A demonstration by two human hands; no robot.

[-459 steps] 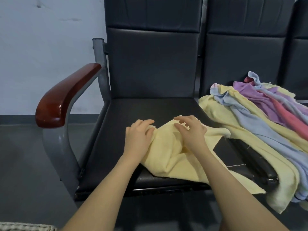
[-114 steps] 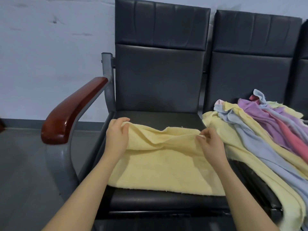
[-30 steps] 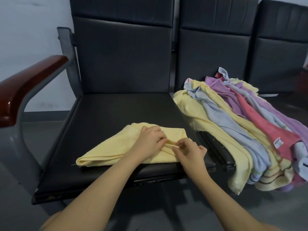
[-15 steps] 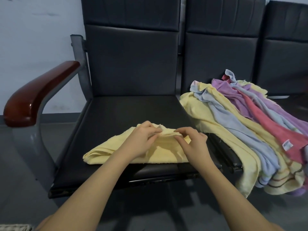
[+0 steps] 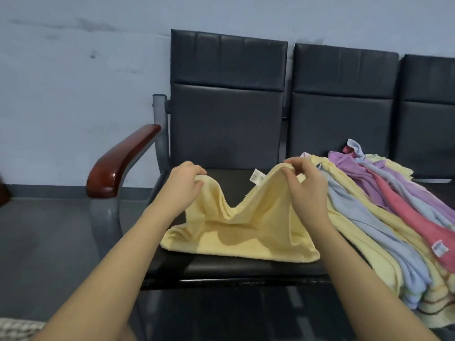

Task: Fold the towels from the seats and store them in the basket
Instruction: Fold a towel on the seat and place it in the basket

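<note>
A pale yellow towel (image 5: 246,232), folded in layers, lies on the left black seat (image 5: 236,269). My left hand (image 5: 183,187) pinches its far left corner and lifts it off the seat. My right hand (image 5: 304,187) pinches the far right corner, raised to the same height, with a white label showing beside it. The cloth sags between the two hands. A pile of towels (image 5: 384,210) in yellow, blue, purple and pink covers the seat to the right. A sliver of a woven basket (image 5: 17,328) shows at the bottom left corner.
A red-brown wooden armrest (image 5: 120,163) on a grey metal frame stands left of the seat. Black backrests rise behind against a pale wall. Dark grey floor lies to the left and in front. The towel pile hangs over the right seat's front edge.
Both hands have risen from the seat, each pulling a far corner of the yellow towel up and apart. The view has tilted up and shifted left.
</note>
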